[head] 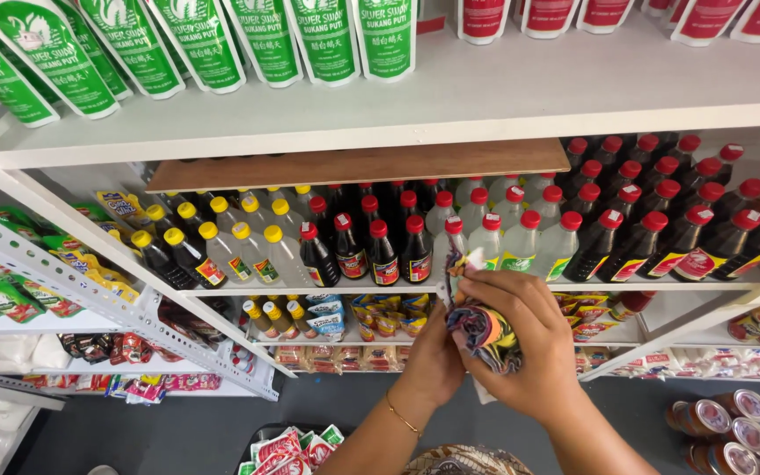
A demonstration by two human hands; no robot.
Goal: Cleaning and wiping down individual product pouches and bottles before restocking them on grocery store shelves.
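Centre of the frame, low: the right hand (521,339) is closed around a bunched multicoloured cloth (483,332), fingers curled over its top, while the left hand (433,361), wearing a thin gold bracelet (404,416), presses against the cloth from the left, its fingers hidden behind it. The cloth touches a clear red-capped bottle (452,251) at the shelf edge (310,288). Dark sauce bottles (384,251) stand just left; green pouches (266,35) line the upper shelf.

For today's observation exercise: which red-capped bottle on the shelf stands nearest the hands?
The clear red-capped bottle, directly above the right hand gripping the multicoloured cloth; others stand farther aside.
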